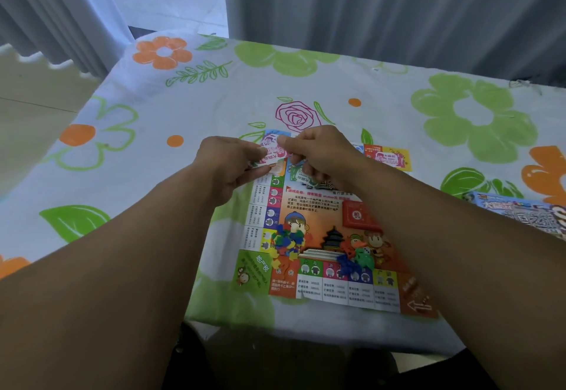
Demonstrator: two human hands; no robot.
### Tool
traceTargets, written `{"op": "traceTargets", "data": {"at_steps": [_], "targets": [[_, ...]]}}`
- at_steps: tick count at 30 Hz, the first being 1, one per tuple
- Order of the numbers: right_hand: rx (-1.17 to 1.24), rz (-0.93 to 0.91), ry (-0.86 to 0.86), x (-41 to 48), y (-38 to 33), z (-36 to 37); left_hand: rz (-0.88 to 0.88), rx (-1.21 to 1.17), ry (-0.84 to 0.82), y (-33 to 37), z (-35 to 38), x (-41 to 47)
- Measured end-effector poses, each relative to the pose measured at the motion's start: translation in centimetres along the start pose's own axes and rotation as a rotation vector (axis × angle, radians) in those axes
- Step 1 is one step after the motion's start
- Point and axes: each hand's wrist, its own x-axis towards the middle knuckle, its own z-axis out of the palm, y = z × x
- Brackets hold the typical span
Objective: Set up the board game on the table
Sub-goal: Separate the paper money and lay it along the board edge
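Seen from the head camera, the left hand (232, 166) and right hand (321, 150) meet over the far left corner of the game board (318, 202), both pinching one small stack of paper notes (273, 153) with curled fingers. The board lies flat by the near edge of the table (147, 107), with bare cloth to its left and beyond it.

Desk cloth (183, 107): white ground printed with large green and orange flowers, orange dots, green leaf sprigs and one rose outlined in magenta.
Game board (318, 205): orange centre with cartoon figures. Border squares are green, pink, blue and yellow. Near-left corner is green, near-right corner orange with a white arrow.
Card stack (356, 214): red.
Loose pieces (289, 244): red, blue, yellow, green.
Banknotes (274, 147): pink on white.
Box (517, 213): blue.
Curtain (398, 12): pale grey.
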Motion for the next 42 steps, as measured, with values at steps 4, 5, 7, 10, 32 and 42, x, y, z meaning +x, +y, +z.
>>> {"op": "traceTargets", "data": {"at_steps": [4, 5, 7, 10, 32, 42], "targets": [[-0.005, -0.003, 0.005, -0.5, 0.3, -1.2, -0.006, -0.026, -0.056, 0.0, 1.8, -0.2], [-0.004, 0.004, 0.022, -0.6, 0.4, -1.7, -0.011, -0.02, -0.059, 0.0, 2.2, -0.3], [0.01, 0.021, 0.075, -1.0, 0.7, -3.1, -0.016, -0.014, -0.068, 0.0, 3.3, -0.4], [0.04, 0.061, 0.173, -1.6, 1.7, -5.5, 0.0, -0.045, -0.081, -0.2, 4.9, -0.5], [-0.064, 0.295, 0.55, -2.0, 7.1, -14.1, -0.039, 0.004, -0.209, -1.1, 11.1, -0.7], [-0.019, 0.073, 0.151, -3.2, 3.5, -10.7, -0.008, -0.007, -0.243, -1.1, 11.0, -0.8]]}}
